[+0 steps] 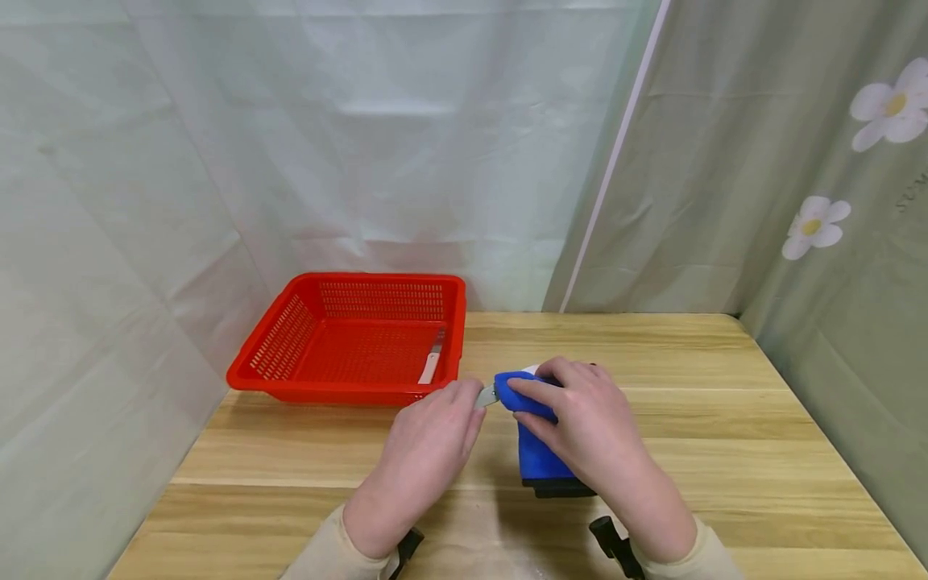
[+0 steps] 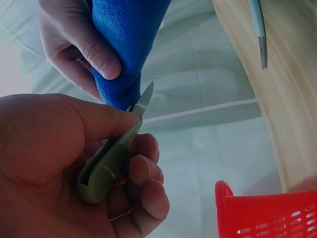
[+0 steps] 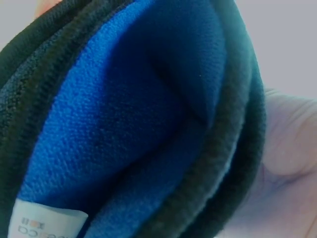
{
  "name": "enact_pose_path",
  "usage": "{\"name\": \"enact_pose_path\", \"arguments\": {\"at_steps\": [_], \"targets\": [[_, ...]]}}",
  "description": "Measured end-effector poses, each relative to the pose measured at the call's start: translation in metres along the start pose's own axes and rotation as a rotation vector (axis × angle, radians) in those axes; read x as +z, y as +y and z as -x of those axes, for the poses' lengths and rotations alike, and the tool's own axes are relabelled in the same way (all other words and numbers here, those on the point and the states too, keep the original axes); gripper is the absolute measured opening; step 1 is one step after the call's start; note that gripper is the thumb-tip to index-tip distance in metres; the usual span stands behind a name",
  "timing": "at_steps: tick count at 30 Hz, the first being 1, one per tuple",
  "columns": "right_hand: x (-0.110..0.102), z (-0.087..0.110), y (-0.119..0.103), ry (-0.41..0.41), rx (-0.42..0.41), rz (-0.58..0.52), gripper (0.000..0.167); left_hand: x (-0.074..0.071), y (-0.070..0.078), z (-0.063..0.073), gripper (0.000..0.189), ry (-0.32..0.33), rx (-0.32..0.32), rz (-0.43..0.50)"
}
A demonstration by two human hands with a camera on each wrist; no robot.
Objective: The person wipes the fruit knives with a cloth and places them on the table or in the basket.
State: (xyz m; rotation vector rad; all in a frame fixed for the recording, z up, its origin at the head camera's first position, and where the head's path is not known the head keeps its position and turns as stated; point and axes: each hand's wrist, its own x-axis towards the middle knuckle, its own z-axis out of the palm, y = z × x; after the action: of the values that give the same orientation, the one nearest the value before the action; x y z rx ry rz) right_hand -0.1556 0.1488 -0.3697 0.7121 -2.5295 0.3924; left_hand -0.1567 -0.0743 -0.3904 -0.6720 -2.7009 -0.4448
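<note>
My left hand (image 1: 428, 439) grips a folding knife by its green handle (image 2: 106, 171), thumb on one side and fingers curled beneath. The short blade (image 2: 146, 95) stands out from the handle's end. A blue cloth (image 1: 542, 455) with black edging hangs from my right hand (image 1: 590, 411), pinched between thumb and fingers. Its bunched end meets the knife (image 1: 487, 396) near the blade's base. The cloth's folds (image 3: 133, 114) and a small white label (image 3: 47, 220) fill most of the right wrist view.
A red plastic basket (image 1: 348, 395) stands at the back left of the wooden table (image 1: 696, 451). Inside it lies a white-handled knife (image 1: 430, 364). Beyond my hands a slim, pale-handled tool (image 2: 260, 32) with a dark tip lies on the table. Curtains hang behind.
</note>
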Motion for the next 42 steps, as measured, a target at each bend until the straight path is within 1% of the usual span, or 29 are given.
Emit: {"name": "enact_pose_path", "arguments": {"at_steps": [13, 25, 37, 42], "targets": [[0.000, -0.001, 0.000, -0.020, 0.035, 0.007, 0.046, -0.001, 0.000, 0.000, 0.026, -0.023, -0.008, 0.000], [0.000, -0.001, 0.009, 0.008, 0.040, 0.006, 0.046, -0.001, 0.000, 0.001, 0.026, 0.017, 0.015, -0.015], [-0.003, -0.001, 0.019, 0.029, 0.053, 0.019, 0.045, -0.003, 0.001, 0.001, 0.028, -0.025, -0.016, -0.016], [-0.004, -0.001, 0.023, 0.032, 0.060, 0.027, 0.044, -0.003, 0.001, 0.001, 0.028, -0.010, -0.007, -0.024]]}}
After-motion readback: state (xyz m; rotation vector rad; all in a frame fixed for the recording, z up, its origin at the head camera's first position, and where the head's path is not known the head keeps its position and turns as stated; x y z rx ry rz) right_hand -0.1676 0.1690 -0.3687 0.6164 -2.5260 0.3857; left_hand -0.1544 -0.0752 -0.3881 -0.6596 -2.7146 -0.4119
